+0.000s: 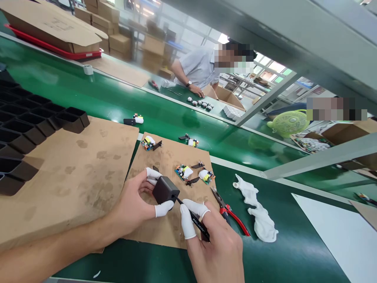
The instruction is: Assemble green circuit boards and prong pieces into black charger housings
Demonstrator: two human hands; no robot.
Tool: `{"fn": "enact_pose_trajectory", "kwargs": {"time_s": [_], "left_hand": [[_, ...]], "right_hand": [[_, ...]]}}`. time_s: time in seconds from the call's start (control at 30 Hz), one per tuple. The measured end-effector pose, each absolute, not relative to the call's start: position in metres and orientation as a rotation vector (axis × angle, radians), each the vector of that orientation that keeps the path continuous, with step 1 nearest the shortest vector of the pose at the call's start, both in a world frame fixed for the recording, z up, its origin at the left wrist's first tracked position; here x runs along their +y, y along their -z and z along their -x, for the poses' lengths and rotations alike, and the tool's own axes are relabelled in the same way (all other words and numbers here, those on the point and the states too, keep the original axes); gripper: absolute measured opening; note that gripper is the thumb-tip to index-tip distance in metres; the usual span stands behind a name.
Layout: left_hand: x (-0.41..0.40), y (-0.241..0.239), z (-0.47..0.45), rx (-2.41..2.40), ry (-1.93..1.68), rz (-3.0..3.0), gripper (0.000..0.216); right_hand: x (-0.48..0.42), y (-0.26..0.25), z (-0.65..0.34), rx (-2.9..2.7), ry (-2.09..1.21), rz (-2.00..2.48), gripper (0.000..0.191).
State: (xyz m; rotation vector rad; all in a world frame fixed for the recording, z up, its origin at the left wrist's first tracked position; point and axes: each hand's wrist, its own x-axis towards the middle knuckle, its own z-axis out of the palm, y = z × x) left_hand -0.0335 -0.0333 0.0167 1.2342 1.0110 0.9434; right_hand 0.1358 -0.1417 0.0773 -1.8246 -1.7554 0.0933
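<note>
A black plastic housing (165, 189), box-shaped, is gripped between the thumb and fingers of my left hand (138, 196). White finger cots cover those fingertips. My right hand (213, 236) pinches black tweezers (198, 225) with white lettering, held like a pen. Their tip is at a small opening in the housing's end; how far inside it reaches is hidden. Behind the housing, small circuit boards (184, 171) with white and yellow parts and black pieces wired to them lie on cardboard (156, 232). Red-handled pliers (232, 214) rest beside my right hand.
Rows of open black housings (26, 125) stand at the left on a cardboard sheet (88, 177). Crumpled white cloth-like pieces (259, 214) lie right of the pliers. Beyond the green conveyor belt (118, 94), a co-worker (197, 67) sits, near a metal post (268, 98) and a green fan (290, 124).
</note>
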Motion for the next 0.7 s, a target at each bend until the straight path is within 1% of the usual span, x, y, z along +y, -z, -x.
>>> {"fn": "enact_pose_trajectory", "kwargs": {"time_s": [0.17, 0.27, 0.33, 0.43, 0.6, 0.7], "left_hand": [[-0.037, -0.011, 0.038, 1.025, -1.000, -1.428, 0.044], [-0.038, -0.014, 0.040, 1.055, -1.000, -1.508, 0.041], [-0.038, -0.016, 0.040, 1.087, -1.007, -1.563, 0.038], [-0.037, -0.019, 0.041, 1.108, -1.037, -1.650, 0.032], [-0.036, -0.020, 0.042, 1.119, -1.083, -1.772, 0.030], [-0.035, -0.019, 0.042, 1.134, -1.086, -1.803, 0.030]], "right_hand": [[-0.137, -0.073, -0.131, -1.748, -0.042, 1.859, 0.026], [-0.131, -0.069, -0.129, -1.761, -0.007, 1.929, 0.033], [-0.127, -0.065, -0.129, -1.757, -0.043, 1.961, 0.035], [-0.123, -0.055, -0.130, -1.721, -0.194, 1.971, 0.019], [-0.119, -0.043, -0.128, -1.661, -0.554, 1.964, 0.031], [-0.118, -0.039, -0.125, -1.558, -0.682, 1.913, 0.031]]}}
